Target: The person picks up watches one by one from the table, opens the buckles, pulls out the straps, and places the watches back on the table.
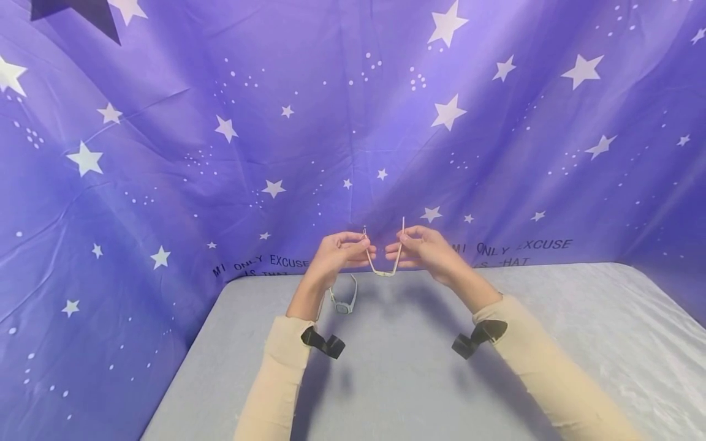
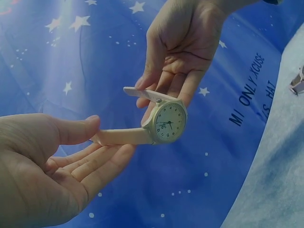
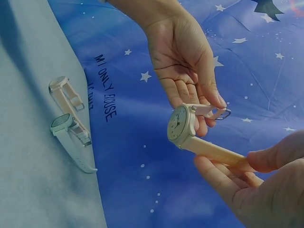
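A wristwatch [image 1: 384, 274] with a cream case and pale pink strap hangs in a U between both hands, above the table's far edge. My left hand [image 1: 335, 254] pinches the buckle end of the strap between thumb and fingers. The plain strap end is pinched by my right hand [image 1: 432, 251]. In the left wrist view the round white dial [image 2: 169, 122] with dark numerals shows, tilted. The right wrist view shows the metal buckle [image 3: 223, 114] beside the left thumb.
On the grey-covered table [image 1: 397, 380] lies a pale green watch [image 1: 343, 307], near my left wrist. Close beside it is a pinkish watch [image 3: 61, 92], mostly behind that wrist in the head view. A purple star-printed curtain [image 1: 353, 122] stands behind the table.
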`<state>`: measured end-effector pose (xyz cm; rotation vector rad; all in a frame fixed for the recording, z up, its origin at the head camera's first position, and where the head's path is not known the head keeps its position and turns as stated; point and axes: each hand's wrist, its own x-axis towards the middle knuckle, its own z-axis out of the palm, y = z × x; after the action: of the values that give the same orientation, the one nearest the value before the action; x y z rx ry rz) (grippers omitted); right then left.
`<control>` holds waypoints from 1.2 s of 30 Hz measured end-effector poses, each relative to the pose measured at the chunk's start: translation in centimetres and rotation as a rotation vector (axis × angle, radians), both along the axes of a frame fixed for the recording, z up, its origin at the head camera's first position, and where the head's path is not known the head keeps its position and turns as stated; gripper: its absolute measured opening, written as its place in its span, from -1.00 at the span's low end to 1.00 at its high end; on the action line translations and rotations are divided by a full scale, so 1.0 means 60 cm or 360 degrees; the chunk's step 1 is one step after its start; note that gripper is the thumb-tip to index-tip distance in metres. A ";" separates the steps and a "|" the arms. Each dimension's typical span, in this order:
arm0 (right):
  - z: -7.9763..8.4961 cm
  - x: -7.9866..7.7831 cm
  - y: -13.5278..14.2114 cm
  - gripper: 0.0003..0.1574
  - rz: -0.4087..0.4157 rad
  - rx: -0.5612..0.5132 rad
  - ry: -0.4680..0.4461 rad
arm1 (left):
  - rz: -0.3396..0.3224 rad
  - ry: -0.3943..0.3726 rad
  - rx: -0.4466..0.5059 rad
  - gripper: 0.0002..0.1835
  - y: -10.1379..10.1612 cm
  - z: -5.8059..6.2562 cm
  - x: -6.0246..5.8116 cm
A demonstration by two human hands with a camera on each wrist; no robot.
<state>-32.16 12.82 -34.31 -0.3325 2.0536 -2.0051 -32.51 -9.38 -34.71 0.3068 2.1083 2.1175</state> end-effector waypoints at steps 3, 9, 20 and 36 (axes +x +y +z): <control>-0.003 -0.001 -0.002 -0.47 0.0002 0.0001 -0.0020 | -0.0015 -0.0020 -0.0009 -0.60 -0.001 0.000 0.000; -0.010 -0.005 -0.003 -0.45 0.0012 0.0007 -0.0045 | -0.0034 -0.0076 -0.0042 -0.57 -0.004 -0.007 -0.002; -0.024 -0.012 -0.006 -0.40 0.0045 0.0011 -0.0094 | -0.0004 -0.0211 -0.0071 -0.58 -0.005 -0.023 -0.010; -0.070 -0.027 -0.011 -0.39 0.0058 0.0043 -0.0246 | -0.0009 -0.0350 -0.0090 -0.56 -0.006 -0.067 -0.025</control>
<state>-33.77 12.14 -38.53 -0.2011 1.9641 -1.9159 -34.01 -9.76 -38.72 0.0689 2.0327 1.9824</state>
